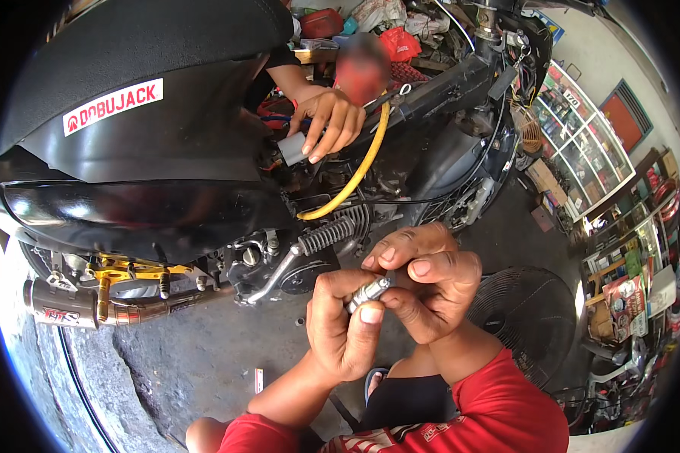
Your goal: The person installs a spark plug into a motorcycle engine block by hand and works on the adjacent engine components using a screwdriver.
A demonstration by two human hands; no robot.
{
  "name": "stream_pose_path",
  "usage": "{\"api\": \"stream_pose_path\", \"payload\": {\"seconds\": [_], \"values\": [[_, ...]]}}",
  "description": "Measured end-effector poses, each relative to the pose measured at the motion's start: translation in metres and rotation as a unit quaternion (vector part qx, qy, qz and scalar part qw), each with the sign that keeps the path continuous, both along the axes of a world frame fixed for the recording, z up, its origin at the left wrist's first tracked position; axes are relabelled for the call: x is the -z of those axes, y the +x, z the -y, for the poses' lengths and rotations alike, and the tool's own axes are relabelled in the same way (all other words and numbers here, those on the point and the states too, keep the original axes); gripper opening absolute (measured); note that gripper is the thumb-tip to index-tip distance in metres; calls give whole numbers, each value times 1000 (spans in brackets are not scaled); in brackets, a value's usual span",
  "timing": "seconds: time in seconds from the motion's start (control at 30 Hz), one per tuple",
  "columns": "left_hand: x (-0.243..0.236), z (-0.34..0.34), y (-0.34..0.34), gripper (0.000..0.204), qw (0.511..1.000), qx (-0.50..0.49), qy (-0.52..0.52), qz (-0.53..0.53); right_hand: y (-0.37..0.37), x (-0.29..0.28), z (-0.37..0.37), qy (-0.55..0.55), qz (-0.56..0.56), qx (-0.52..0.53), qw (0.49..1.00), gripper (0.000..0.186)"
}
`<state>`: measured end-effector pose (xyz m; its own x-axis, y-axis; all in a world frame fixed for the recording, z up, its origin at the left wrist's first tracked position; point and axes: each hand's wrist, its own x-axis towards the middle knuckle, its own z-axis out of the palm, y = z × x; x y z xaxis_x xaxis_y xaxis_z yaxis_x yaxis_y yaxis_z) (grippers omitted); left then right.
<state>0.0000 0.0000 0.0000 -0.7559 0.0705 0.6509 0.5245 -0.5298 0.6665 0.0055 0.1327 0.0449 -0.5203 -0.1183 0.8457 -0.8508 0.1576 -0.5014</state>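
Over the floor beside the motorcycle, my left hand (336, 328) pinches a small silvery spark plug (370, 291) between thumb and index finger. The plug is tilted, its narrow end pointing up and right. My right hand (434, 279) curls around that narrow end, its thumb and fingertips closed in against it; part of the contact is hidden by the fingers. Just beyond my hands stands the black motorcycle (143, 143), its engine (310, 275) and coiled spring (329, 235) exposed. A yellow hose (366, 166) arches above the engine.
Across the motorcycle, another person's hand (329, 121) holds a grey cylindrical part (291, 149) by the frame. A round black fan (525, 317) stands at my right. The exhaust (60, 303) sticks out at left. Cluttered shelves (627, 264) and a glass cabinet (582, 136) line the right side.
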Motion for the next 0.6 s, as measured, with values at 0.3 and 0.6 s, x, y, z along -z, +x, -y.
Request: {"api": "stream_pose_path", "payload": {"seconds": [0.3,0.6], "values": [[4,3,15,26,988,119,80,62,13,-14,3,19,-11,19,1000,31],[-2,5,20,40,976,175,69,105,21,-12,7,45,-93,18,994,31]]}}
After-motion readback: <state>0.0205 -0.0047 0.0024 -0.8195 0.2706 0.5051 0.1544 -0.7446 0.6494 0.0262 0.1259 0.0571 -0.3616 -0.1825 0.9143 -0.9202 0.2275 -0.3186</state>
